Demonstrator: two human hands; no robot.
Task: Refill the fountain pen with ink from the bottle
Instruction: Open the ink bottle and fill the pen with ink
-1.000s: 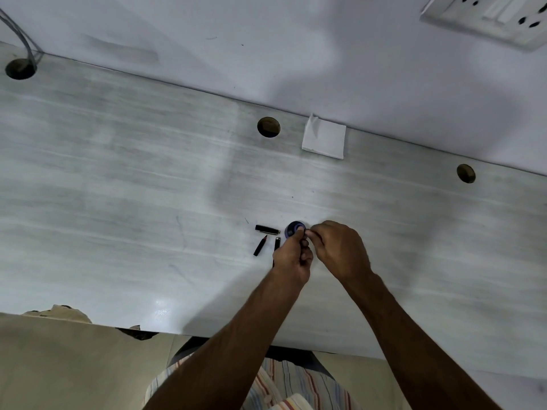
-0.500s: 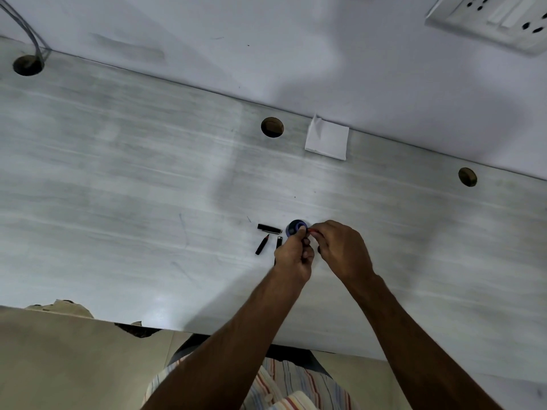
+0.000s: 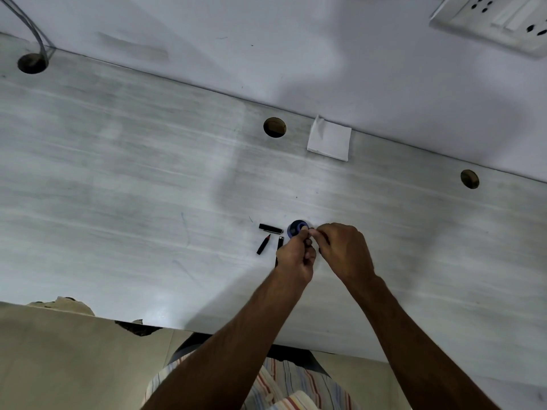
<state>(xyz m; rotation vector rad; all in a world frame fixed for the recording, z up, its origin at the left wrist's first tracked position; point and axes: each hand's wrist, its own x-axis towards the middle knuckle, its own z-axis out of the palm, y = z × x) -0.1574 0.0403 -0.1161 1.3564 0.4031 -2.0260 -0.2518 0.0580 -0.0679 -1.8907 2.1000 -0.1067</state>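
1. Right beside the blue ink bottle (image 3: 297, 227) on the desk (image 3: 118, 179), the left hand (image 3: 296, 257) and right hand (image 3: 344, 253) meet fingertip to fingertip.
2. Both have curled fingers; I cannot tell whether either grip pinches anything.
3. Left of the bottle lie a black pen cap (image 3: 270, 228), a tapered pen piece (image 3: 263, 245) and a third piece (image 3: 280, 242) running under the left hand.
4. A folded white tissue (image 3: 329, 139) sits by the wall.

Left hand (image 3: 296, 255), right hand (image 3: 343, 253) meet at ink bottle (image 3: 297, 227); grip unclear.

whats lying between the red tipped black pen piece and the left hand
In the head view, one slim black pen part lies between the red-tipped black pen piece and the left hand.
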